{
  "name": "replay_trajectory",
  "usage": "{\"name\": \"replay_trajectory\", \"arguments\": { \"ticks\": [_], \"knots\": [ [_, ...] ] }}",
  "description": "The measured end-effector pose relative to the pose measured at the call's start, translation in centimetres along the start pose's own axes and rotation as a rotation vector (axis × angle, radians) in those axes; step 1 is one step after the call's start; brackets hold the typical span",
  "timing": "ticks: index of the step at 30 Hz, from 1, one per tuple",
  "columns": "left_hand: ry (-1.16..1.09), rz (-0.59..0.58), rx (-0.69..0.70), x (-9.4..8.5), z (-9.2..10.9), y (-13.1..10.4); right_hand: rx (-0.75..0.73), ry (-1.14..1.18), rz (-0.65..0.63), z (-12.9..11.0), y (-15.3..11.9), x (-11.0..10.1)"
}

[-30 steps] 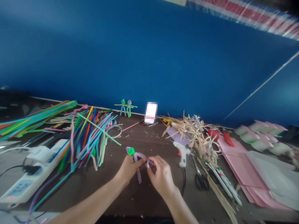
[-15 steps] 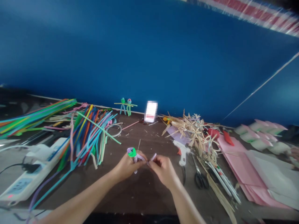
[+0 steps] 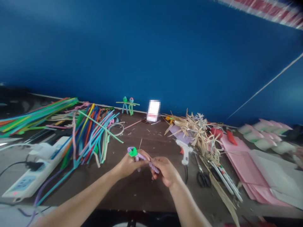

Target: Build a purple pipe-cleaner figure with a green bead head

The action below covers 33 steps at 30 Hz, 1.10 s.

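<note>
Between my hands is a small pipe-cleaner figure (image 3: pixel 141 156), purple, with a green patch on its head end. My left hand (image 3: pixel 129 166) is closed around its middle, and a thin pale stick rises beside the fingers. The fingers of my right hand (image 3: pixel 164 170) pinch the twisted purple end that slants down to the right. Part of the figure is hidden behind my left fingers. Two finished-looking pipe-cleaner figures (image 3: pixel 128 106) in green and blue stand against the blue wall.
Left lie loose pipe cleaners (image 3: pixel 91 135) and a white power strip (image 3: pixel 35 173) with plugs and cords. A lit phone (image 3: pixel 153 110) leans at the back. To the right are a glue gun (image 3: pixel 186 152), black-handled scissors (image 3: pixel 203 179), dried straw-like pieces (image 3: pixel 196 132) and pink sheets (image 3: pixel 246 170).
The purple end by my right hand pointed upward before and now slants downward. My right hand has turned and closed in on it. My left hand keeps its grip.
</note>
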State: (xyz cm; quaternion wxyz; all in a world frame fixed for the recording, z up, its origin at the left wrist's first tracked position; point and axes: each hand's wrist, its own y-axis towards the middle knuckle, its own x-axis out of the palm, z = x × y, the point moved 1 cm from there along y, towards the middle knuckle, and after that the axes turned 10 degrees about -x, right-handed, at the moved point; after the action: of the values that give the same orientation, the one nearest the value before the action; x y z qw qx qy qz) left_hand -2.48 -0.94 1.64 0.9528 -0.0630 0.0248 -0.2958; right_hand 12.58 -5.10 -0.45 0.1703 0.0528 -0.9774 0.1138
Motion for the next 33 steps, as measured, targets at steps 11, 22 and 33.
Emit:
{"name": "replay_trajectory", "arguments": {
  "ticks": [11, 22, 33],
  "knots": [
    [0.019, 0.154, -0.039, 0.3, 0.3, 0.1, -0.006, -0.094, -0.017, -0.7, -0.7, -0.1],
    [-0.393, 0.147, -0.265, 1.3, -1.4, 0.7, -0.535, -1.068, 0.19, -1.9, -1.5, 0.6],
    [-0.35, 0.307, -0.217, 2.0, -1.4, 0.7, -0.767, -1.349, 0.23, -1.6, -1.8, 1.8]
  ]
}}
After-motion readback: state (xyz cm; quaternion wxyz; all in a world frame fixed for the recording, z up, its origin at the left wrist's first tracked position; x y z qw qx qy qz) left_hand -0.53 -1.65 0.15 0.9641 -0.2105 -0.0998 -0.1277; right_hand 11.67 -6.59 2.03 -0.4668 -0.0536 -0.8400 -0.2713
